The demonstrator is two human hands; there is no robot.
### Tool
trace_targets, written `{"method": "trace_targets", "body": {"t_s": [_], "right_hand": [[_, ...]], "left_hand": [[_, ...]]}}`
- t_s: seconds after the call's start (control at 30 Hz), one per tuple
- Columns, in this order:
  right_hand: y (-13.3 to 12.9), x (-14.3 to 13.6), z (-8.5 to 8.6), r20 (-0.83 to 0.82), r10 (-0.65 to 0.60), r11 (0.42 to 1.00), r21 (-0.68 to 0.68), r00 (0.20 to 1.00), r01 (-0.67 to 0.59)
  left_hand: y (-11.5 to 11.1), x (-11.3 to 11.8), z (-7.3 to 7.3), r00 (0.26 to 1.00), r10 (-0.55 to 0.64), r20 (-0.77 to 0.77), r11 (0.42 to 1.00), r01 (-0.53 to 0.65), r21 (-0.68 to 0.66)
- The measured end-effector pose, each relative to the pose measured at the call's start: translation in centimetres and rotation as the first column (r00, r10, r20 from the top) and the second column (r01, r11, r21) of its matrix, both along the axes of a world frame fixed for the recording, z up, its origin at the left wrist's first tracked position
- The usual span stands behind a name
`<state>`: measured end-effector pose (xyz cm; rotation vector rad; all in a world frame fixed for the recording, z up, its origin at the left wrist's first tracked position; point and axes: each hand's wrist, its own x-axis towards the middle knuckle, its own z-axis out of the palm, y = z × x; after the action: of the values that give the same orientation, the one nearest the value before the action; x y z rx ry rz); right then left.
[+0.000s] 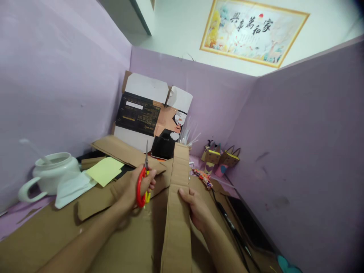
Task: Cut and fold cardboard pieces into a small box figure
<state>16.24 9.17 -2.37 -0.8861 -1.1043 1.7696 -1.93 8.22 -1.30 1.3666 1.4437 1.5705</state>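
A pair of scissors [141, 187] with red and yellow handles is in my left hand [142, 184], its blades pointing up and away from me. My right hand [196, 206] grips the right edge of a long cardboard strip [178, 212], thumb on its front face. The strip runs from the bottom of the view toward the back, raised above a large flat cardboard sheet [122, 242]. The scissors are left of the strip and apart from it. Behind my left hand lie more cut cardboard pieces [119, 149].
At left stand a white teapot-like mug [57, 170] and yellow sticky notes [105, 170]. An unfolded printed box [142, 113] leans on the back wall. Small paper crafts [216, 157] sit at the right back, near a black cable [227, 220]. Purple walls [301, 132] enclose the table.
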Motion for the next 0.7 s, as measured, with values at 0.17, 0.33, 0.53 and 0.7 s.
{"method": "trace_targets", "body": {"t_s": [0.17, 0.33, 0.53, 0.7], "right_hand": [[1.6, 1.1, 0.3, -0.060, -0.189, 0.980, -0.067, 0.980, 0.185], [2.3, 1.8, 0.1, -0.084, -0.298, 0.953, -0.088, 0.951, 0.291], [2.0, 1.6, -0.2, -0.056, -0.246, 0.966, -0.093, 0.968, 0.240], [1.7, 1.3, -0.2, -0.028, -0.214, 0.973, -0.092, 0.976, 0.210]], "left_hand": [[0.5, -5.0, 1.4, 0.799, 0.217, -0.560, 0.952, -0.301, -0.061], [1.3, -7.7, 1.9, 0.605, 0.188, -0.773, 0.888, -0.442, -0.130], [2.4, -7.9, 1.0, 0.562, 0.141, -0.815, 0.874, -0.458, -0.164], [4.0, -8.9, 1.0, 0.553, 0.198, -0.809, 0.862, -0.491, -0.125]]}}
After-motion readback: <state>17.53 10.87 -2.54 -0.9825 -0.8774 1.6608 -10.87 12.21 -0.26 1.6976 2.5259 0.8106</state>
